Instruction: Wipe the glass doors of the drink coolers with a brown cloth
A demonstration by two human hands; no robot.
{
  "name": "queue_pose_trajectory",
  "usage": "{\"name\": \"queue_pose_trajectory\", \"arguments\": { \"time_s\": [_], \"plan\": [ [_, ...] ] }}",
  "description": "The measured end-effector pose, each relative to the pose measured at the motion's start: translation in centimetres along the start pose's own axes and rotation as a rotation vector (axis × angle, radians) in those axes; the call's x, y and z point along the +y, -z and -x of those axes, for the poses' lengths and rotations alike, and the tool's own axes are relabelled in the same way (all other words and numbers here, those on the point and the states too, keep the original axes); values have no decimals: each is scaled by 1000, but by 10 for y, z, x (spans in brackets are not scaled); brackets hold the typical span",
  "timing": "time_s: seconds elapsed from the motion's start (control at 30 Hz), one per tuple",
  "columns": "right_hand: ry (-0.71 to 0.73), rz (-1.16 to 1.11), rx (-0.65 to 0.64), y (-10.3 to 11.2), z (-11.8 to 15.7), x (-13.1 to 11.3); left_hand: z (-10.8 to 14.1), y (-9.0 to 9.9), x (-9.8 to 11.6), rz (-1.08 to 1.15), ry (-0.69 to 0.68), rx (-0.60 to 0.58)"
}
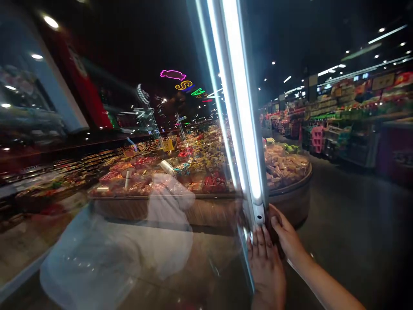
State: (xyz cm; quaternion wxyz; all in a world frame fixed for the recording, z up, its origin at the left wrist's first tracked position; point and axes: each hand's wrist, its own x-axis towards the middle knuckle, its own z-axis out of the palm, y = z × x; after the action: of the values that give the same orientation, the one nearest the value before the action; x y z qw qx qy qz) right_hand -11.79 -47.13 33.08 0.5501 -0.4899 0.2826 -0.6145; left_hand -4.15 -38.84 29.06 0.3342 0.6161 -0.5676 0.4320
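Observation:
An upright frame (259, 212) with a bright white light strip (240, 103) along it rises through the middle of the view. My left hand (266, 262) lies against the frame's lower part, just under the lit strip, its fingers stretched upward. Close by on the right, my right hand (285, 232) holds the frame's edge, thumb in front; its other fingers are mostly hidden. Left of the frame is a see-through glass pane (206, 254) with faint reflections, among them a pale, blurred clothed figure (167, 224).
Beyond the glass stands a wide, rounded display counter (290, 193) heaped with packaged goods. Stocked shelves (342, 129) line the right side beside a dark floor (342, 215). Coloured neon shapes (183, 85) glow near the top middle. The left side is blurred.

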Motion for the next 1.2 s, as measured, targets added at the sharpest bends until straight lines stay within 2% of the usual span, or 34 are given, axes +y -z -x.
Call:
{"name": "queue_pose_trajectory", "arguments": {
  "time_s": [0.03, 0.1, 0.17, 0.3, 0.4, 0.6, 0.77, 0.87, 1.03, 1.2],
  "plan": [
    [17, -4, -23, -7, 0, -17, -15, 12, -4, 1, 41, -25],
    [55, -15, -70, -19, -3, -48, -46, 31, -7, 0, 40, -45],
    [67, -24, -114, -27, -2, -68, -71, 47, -6, 8, 60, -122],
    [-7, -54, -136, -35, 7, -76, -86, 71, -1, 37, 81, -264],
    [-10, -52, -139, -43, 3, -82, -93, 84, -1, 29, 84, -277],
    [84, -83, -219, -65, -23, -126, -137, 101, -9, -5, 97, -300],
    [135, -60, -218, -67, -17, -131, -134, 102, -15, 22, 66, -254],
    [168, -58, -276, -75, -21, -140, -139, 106, -20, 21, 98, -216],
    [203, -83, -440, -96, -40, -165, -158, 120, -22, 54, 296, -207],
    [166, -101, -613, -102, -34, -169, -143, 132, -9, 12, 491, -58]
  ]
}}
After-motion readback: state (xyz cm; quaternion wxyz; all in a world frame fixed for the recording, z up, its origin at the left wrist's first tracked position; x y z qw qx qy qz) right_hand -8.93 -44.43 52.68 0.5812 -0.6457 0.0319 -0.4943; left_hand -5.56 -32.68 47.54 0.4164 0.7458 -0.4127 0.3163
